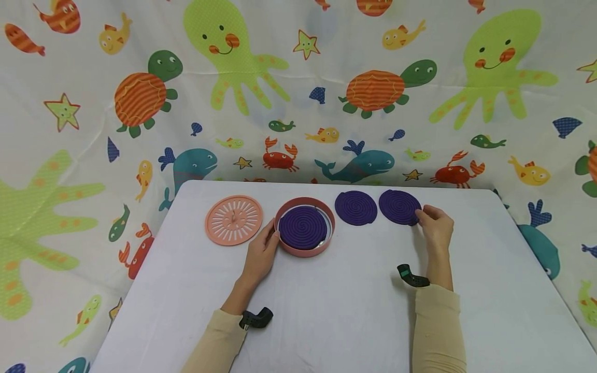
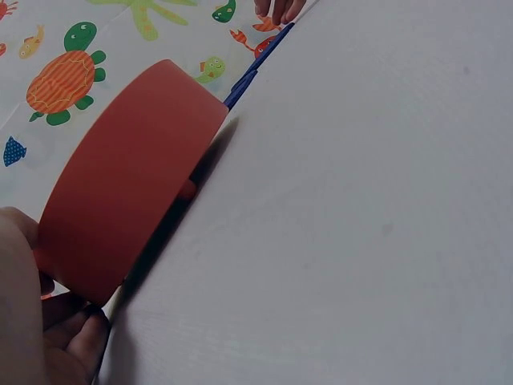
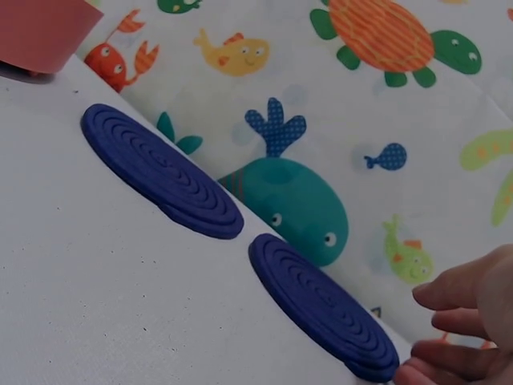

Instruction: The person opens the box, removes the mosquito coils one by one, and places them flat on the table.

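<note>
My left hand [image 1: 261, 252] grips the left side of a round pink mosquito coil holder [image 1: 305, 253], thumb near its rim. Inside the holder lies a purple mosquito coil [image 1: 303, 228]. In the left wrist view the holder's outer wall [image 2: 132, 180] shows, with shadow beneath it. To the right, two more purple coils lie flat: a nearer one [image 1: 356, 208] and a far right one [image 1: 399, 207]. My right hand [image 1: 436, 225] is at the right edge of the far right coil; in the right wrist view its fingers [image 3: 461, 321] are spread and touch that edge.
A pink slotted lid [image 1: 224, 228] lies left of the holder on the white table [image 1: 345, 311]. Behind the table hangs a cloth [image 1: 303, 77] printed with sea animals. Dark wrist cameras are strapped to both wrists.
</note>
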Tool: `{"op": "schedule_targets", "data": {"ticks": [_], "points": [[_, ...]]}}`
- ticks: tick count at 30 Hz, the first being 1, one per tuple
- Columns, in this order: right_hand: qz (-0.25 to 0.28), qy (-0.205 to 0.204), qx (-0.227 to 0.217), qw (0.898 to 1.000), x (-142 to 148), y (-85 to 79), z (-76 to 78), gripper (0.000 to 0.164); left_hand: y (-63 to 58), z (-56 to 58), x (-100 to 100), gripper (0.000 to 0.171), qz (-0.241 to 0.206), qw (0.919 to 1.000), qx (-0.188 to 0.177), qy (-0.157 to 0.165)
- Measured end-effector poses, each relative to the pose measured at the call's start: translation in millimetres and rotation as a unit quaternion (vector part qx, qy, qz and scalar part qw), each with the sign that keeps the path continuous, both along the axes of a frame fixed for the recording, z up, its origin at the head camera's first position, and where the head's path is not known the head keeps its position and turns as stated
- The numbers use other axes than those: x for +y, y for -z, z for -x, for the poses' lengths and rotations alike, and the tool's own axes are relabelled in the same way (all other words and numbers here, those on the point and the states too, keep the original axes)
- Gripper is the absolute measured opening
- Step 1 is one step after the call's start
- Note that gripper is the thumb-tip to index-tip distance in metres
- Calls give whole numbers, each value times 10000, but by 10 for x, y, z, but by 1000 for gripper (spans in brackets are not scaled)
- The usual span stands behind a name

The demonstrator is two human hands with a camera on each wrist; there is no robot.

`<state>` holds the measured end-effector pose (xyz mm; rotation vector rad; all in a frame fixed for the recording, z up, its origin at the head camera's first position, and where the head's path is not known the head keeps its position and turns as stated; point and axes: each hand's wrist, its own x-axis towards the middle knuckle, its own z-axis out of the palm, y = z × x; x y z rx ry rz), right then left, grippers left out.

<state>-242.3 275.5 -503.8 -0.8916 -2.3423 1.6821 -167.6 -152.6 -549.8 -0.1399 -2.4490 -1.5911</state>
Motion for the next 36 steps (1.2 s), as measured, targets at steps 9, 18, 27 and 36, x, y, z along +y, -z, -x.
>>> {"op": "schedule_targets", "data": {"ticks": [9, 18, 27, 36], "points": [[19, 128, 117, 9998, -33, -54, -18, 51, -5, -6, 0, 49, 5, 10000, -38, -8], [98, 221, 456, 9987, -69, -135, -36, 50, -6, -3, -1, 49, 35, 10000, -15, -6], [123, 224, 481, 9985, -102, -182, -43, 51, -2, -7, -6, 49, 77, 10000, 37, -39], [231, 293, 496, 9981, -115, -230, -27, 51, -2, -1, -9, 50, 52, 10000, -4, -8]]}}
